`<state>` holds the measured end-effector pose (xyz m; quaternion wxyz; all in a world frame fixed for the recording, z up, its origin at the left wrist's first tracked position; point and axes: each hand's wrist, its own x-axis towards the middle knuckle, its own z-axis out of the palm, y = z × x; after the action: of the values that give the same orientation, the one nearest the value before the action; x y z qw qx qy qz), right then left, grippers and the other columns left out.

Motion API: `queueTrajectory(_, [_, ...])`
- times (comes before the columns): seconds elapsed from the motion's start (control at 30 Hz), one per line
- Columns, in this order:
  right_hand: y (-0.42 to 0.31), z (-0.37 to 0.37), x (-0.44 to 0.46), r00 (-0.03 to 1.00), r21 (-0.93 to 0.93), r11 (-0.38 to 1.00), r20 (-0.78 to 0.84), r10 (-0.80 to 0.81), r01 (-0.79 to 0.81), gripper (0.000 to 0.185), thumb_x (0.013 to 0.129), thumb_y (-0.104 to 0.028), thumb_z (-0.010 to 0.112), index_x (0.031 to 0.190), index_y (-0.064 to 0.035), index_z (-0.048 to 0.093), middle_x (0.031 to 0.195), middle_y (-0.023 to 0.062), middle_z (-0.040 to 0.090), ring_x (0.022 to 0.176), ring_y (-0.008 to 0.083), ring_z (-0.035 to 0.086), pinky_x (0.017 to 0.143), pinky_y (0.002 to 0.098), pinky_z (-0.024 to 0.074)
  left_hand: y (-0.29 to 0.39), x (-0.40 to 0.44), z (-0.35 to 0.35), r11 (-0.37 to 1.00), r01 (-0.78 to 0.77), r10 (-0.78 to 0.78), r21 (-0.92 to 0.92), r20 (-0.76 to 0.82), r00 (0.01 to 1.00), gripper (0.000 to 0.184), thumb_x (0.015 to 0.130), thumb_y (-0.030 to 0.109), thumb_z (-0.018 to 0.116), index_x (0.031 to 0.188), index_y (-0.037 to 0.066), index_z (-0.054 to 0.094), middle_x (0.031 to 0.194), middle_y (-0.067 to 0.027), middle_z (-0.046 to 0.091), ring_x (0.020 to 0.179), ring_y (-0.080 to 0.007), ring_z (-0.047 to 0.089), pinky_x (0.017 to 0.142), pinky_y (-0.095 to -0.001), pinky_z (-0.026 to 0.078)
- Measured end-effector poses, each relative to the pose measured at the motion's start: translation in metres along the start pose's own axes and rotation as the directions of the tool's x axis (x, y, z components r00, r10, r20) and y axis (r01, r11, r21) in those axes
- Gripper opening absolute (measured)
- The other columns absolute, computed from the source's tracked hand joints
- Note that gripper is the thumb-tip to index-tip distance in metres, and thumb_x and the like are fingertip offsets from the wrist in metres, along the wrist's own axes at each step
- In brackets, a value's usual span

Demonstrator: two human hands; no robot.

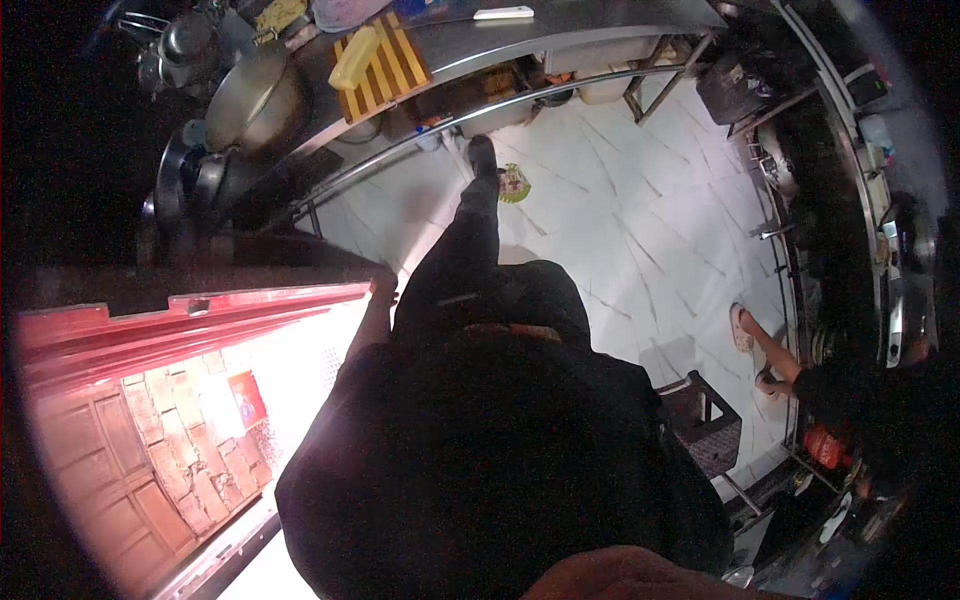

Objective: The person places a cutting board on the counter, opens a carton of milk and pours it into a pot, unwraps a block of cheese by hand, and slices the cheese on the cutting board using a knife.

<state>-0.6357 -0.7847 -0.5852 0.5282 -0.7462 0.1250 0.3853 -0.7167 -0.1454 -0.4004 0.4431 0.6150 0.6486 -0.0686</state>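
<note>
My left hand [383, 285] is at the left of my dark-clothed body, right beside the end of a red ledge [250, 298] by a bright opening. Its fingers are small and dark, so I cannot tell whether they touch the ledge or hold anything. My right hand does not show. Blurred skin fills the bottom edge of the view, with no fingers visible in it. One of my legs stretches forward to a dark shoe near a green and white piece [514, 184] on the tiled floor.
A metal counter [600, 22] holds a striped board [385, 65] with a pale yellow block on it. Large pots [255, 97] are at upper left. A dark stool [703, 425] is at lower right. Another person's legs [770, 345] show farther right, beside shelving.
</note>
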Motion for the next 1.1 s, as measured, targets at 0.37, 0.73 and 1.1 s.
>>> queueTrajectory(0.37, [0.013,0.002,0.018,0.992,-0.137,0.984,-0.044,-0.118,0.111,0.026,0.083,-0.019,0.051,0.106,-0.0095,0.059,0.090,0.0195,0.065,0.060,0.0216,0.060,0.049,0.0286,0.0464,-0.006,0.051,-0.001,0.988,-0.037,0.061,-0.148,0.163,0.985,0.019,0.074,0.021,0.058,0.084,0.006,0.062,0.063,-0.0091,0.060,0.054,-0.0206,0.062,0.041,-0.0360,0.049])
queueTrajectory(0.73, [-0.062,0.005,0.051,0.997,0.080,0.994,0.022,0.069,-0.071,0.026,0.087,-0.020,0.045,0.108,-0.0100,0.057,0.087,0.0144,0.065,0.058,0.0201,0.059,0.048,0.0302,0.0458,0.273,-0.038,-0.015,0.574,-0.797,0.755,0.187,-0.497,0.427,0.021,0.081,0.016,0.054,0.100,0.008,0.061,0.092,-0.0154,0.061,0.085,-0.0330,0.059,0.075,-0.0403,0.046])
queueTrajectory(1.1, [-0.393,0.110,0.117,0.882,-0.488,0.807,-0.142,-0.449,0.332,0.036,0.079,-0.016,0.060,0.114,-0.0089,0.058,0.089,0.0093,0.065,0.062,0.0144,0.057,0.057,0.0293,0.0473,0.404,0.018,-0.107,0.426,-0.775,0.863,0.467,-0.467,0.193,0.046,0.073,0.015,0.064,0.117,0.011,0.052,0.122,-0.0149,0.046,0.110,-0.0366,0.044,0.087,-0.0454,0.037])
